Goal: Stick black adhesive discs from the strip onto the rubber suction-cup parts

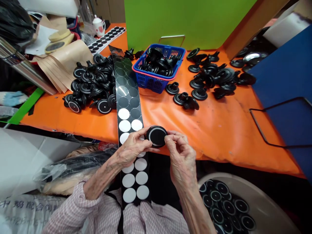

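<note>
A round black plastic disc part (156, 136) with a pale ring on its face is between my two hands, near the front edge of the orange table. My left hand (135, 143) grips its left rim with thumb and fingers. At the right rim, my right hand (180, 146) pinches with thumb and index finger; whether a small sticker edge is in that pinch cannot be made out. Beneath my left hand runs a long black sticker strip (129, 103), with black discs on its far part and bare white circles nearer me, hanging over the edge onto my lap.
Piles of black parts lie left (94, 83) and right (214, 76) on the orange table (170, 112). A blue basket (156, 81) holds more. A beige tub (265, 208) with ringed discs stands low right. Green (185, 22) and blue (285, 74) boards border the table.
</note>
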### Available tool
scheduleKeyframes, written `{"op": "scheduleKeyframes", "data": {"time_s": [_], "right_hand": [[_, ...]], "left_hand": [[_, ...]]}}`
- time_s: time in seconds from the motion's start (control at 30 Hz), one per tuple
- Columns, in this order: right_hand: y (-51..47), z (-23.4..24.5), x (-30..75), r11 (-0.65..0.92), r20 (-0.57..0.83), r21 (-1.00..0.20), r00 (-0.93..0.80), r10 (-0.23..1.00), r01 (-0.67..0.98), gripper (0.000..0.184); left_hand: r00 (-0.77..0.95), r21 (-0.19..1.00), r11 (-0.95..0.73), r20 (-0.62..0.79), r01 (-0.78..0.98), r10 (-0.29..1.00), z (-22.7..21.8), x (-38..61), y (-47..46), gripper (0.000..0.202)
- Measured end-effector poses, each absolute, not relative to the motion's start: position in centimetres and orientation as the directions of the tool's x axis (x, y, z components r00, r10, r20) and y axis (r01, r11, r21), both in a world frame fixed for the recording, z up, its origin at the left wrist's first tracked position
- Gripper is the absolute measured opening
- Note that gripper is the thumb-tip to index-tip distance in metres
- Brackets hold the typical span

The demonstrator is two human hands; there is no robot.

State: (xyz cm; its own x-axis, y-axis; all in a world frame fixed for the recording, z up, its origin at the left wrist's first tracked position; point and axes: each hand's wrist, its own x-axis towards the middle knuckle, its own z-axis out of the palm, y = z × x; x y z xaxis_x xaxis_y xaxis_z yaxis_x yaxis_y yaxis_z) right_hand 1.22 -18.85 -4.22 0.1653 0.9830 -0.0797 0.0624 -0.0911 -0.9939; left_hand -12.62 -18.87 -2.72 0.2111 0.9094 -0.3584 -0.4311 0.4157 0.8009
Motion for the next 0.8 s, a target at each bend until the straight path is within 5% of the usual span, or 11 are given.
{"op": "scheduleKeyframes", "data": {"time_s": [0.7,0.8], "right_hand": [[-19.4,-5.5,-0.4,0.121,0.206,-0.906,0.174,0.963,0.405,0.017],[-19.3,-5.5,-0.5,0.058,0.152,-0.936,0.248,0.957,0.348,0.020]], "left_hand": [[0.016,0.826,0.366,-0.398,-0.428,0.917,-3.5,-12.1,-19.1,0.034],[0.005,0.839,0.348,-0.382,-0.418,0.924,-3.1,-12.1,-19.2,0.035]]}}
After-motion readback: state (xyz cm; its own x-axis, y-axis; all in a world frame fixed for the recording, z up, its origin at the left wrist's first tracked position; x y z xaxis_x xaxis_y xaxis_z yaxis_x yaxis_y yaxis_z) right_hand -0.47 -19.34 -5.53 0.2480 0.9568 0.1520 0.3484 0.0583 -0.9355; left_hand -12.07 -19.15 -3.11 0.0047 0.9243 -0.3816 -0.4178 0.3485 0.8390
